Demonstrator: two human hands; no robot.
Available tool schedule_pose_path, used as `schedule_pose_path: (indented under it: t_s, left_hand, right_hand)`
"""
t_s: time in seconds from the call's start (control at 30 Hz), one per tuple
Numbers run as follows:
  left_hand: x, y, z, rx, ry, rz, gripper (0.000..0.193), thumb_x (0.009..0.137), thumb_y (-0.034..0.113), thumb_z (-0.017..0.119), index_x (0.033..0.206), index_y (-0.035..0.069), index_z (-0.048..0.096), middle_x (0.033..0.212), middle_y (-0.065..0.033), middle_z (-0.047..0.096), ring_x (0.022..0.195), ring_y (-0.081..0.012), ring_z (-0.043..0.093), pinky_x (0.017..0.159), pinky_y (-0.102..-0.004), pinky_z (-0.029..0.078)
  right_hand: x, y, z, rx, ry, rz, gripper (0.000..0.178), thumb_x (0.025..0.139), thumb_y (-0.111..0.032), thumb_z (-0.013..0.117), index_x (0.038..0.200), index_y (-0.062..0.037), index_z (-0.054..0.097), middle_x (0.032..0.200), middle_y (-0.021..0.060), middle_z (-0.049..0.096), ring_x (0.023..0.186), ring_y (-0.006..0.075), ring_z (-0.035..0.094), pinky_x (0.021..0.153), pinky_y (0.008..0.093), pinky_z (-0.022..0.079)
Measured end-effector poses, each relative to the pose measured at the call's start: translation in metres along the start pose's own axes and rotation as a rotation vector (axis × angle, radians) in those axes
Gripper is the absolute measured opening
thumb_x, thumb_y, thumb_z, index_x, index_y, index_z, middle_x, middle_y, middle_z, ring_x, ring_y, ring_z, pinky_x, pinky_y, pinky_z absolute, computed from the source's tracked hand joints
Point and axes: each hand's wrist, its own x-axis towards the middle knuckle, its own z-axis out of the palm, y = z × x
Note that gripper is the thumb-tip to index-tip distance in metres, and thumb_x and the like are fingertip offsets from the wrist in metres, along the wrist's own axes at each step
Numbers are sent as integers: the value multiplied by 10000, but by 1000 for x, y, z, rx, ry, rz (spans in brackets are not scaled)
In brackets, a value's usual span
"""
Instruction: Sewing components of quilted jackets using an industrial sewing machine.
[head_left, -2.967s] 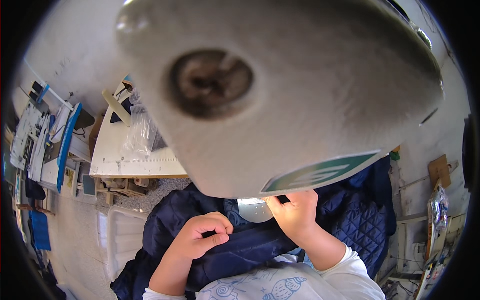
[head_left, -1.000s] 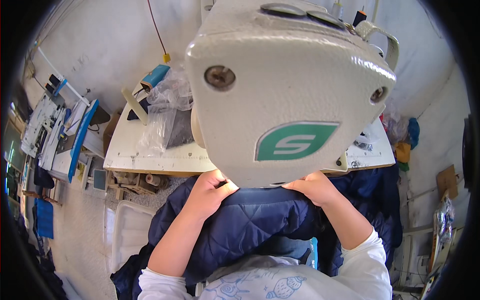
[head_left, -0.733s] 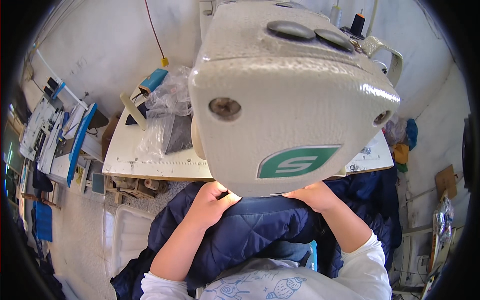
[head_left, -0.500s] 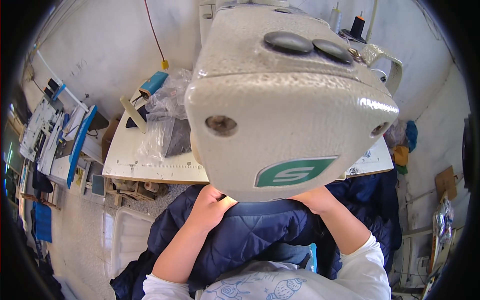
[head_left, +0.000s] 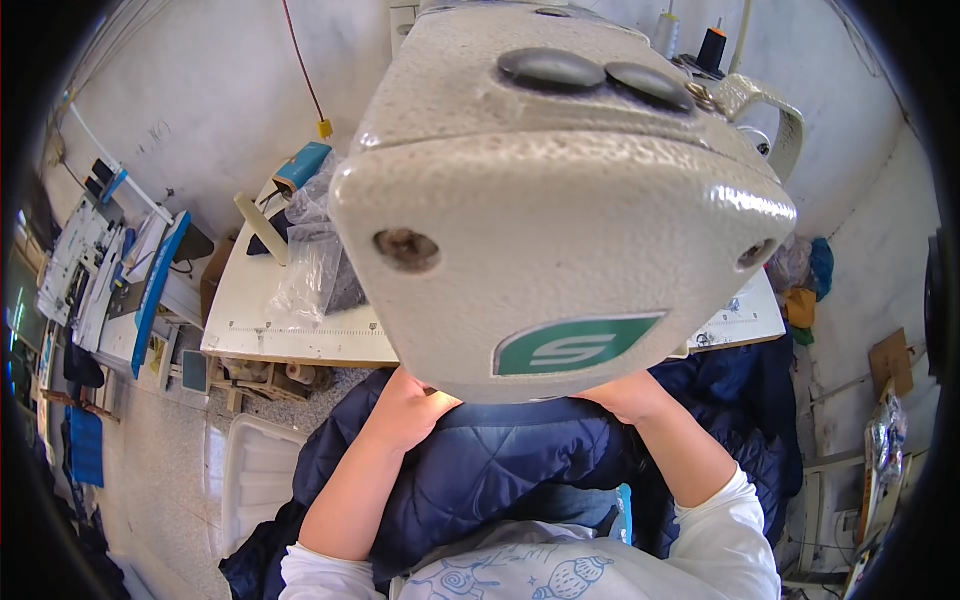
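Reaching under the sewing machine [head_left: 570, 240], the left hand [head_left: 408, 412] and right hand [head_left: 628, 396] are at the plain band [head_left: 530, 416] of a dark blue quilted cloth [head_left: 485, 475]. The machine hides their fingertips, so I cannot tell whether they grip. Shiny, puffy and diamond-stitched, the cloth lies bunched between the white shirt [head_left: 530, 560] and the pale surface [head_left: 245, 310]. A clear plastic bag [head_left: 305, 270] lies left of the machine; a whitish bin [head_left: 258, 475] stands on the floor [head_left: 165, 460].

White bin [head_left: 262, 468], brown cardboard [head_left: 892, 363]
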Motion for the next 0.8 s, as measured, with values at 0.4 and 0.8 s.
schedule_pose_path:
  t_s: [0.4,0.8]
  left_hand:
    - [-4,10,4,142,58,-61,315,691,17,618,1005,-16,626,1009,-85,646,945,-199,587,861,-292,432]
    - [-5,15,11,77,98,-17,297,695,16,622,987,-34,624,992,-95,652,933,-206,592,857,-288,433]
  right_hand:
    - [0,2,1,47,27,-13,84,820,-82,632,783,-12,605,757,-30,552,718,50,487,687,215,397]
    - [1,1,0,103,30,30,72,813,-77,634,819,-5,632,811,-1,607,757,67,538,733,221,426]
